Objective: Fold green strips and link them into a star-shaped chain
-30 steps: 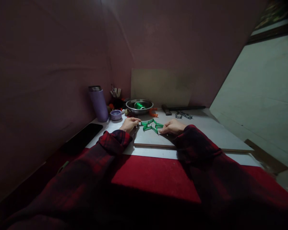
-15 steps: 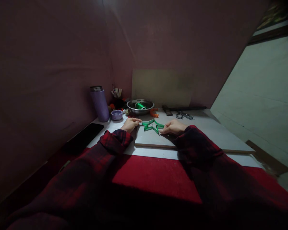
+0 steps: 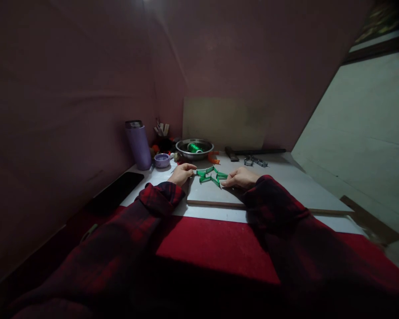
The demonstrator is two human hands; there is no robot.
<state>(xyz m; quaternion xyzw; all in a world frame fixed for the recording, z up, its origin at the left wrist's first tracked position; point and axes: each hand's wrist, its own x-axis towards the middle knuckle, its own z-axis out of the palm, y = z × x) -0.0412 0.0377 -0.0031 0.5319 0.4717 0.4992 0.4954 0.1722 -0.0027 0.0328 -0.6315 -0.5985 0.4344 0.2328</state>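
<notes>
A green star outline [image 3: 205, 179], which looks like thread wound around upright nails, stands on a white board [image 3: 216, 197]. At its left tip is my left hand [image 3: 182, 173], with thumb and forefinger closed about the end nail. My right hand [image 3: 242, 178] pinches at the right side of the star, its fingertips covering the tip there. Whether a loose thread end lies between my fingers is too small to tell. Both forearms are in red and black plaid sleeves.
Behind the star sits a metal bowl [image 3: 182, 151] with a green thread spool [image 3: 194, 148]. Nearby are an orange curved piece [image 3: 214, 158], a hammer [image 3: 232, 154] and small metal pieces [image 3: 254, 161]. To the left stand a purple bottle [image 3: 139, 144], a purple lid [image 3: 162, 160] and a dark phone-like slab [image 3: 121, 188].
Both hands stay almost in place at the star. The left fingers have shifted very slightly at the left tip, and the whole view has dropped a little.
</notes>
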